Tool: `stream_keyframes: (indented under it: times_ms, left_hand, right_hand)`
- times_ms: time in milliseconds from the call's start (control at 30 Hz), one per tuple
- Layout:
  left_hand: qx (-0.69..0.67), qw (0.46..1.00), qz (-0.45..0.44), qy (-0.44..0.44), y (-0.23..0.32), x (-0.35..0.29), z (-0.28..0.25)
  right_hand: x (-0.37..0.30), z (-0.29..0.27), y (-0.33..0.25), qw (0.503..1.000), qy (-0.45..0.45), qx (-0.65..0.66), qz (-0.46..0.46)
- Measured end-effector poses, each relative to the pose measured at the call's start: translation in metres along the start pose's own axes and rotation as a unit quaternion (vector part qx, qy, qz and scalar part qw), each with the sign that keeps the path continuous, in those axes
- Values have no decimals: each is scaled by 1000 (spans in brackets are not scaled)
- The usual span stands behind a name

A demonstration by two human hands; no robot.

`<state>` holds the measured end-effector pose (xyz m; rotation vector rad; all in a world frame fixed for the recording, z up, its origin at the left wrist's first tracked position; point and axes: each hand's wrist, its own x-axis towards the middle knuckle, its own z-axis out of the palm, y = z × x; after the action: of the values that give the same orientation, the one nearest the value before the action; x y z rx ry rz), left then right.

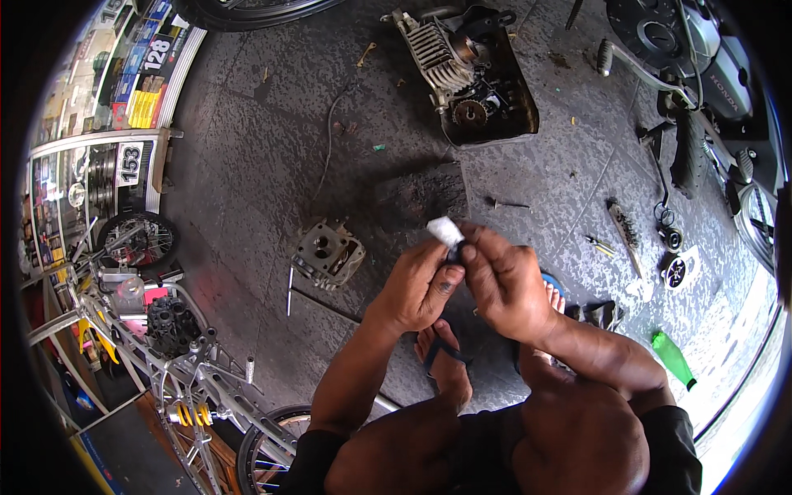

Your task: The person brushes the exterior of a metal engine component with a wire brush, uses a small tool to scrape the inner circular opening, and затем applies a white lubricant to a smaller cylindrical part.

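My left hand [415,285] and my right hand [510,285] meet in front of me, above the floor, with their fingers closed together. Between the fingertips a small white piece [444,229] sticks out, like folded cloth or paper; a dark bit below it is mostly covered by my fingers. On the floor left of the hands lies a metal engine cylinder head [330,254]. Just beyond the hands is a dark flat patch or mat [425,194]. An engine valve [509,205] lies a little to its right.
An oily black tray [524,99] with a finned engine block [433,54] stands at the far side. A brush [625,227] and green bottle [675,360] lie right. A motorcycle [660,41] stands far right; a bare motorcycle frame [194,379] and display case [103,140] are left.
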<state>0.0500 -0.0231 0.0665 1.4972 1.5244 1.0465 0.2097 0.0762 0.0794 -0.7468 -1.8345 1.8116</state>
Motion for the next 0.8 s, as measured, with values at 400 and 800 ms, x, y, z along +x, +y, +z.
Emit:
stream_keyframes:
  times_ms: [400, 800]
  left_hand:
    - [-77, 994, 7, 74, -2, 3, 2]
    - [-39, 995, -14, 88, -1, -9, -5]
  right_hand:
    - [7, -8, -4, 995, -79, 5, -54]
    - [10, -8, -11, 992, 3, 96, 78]
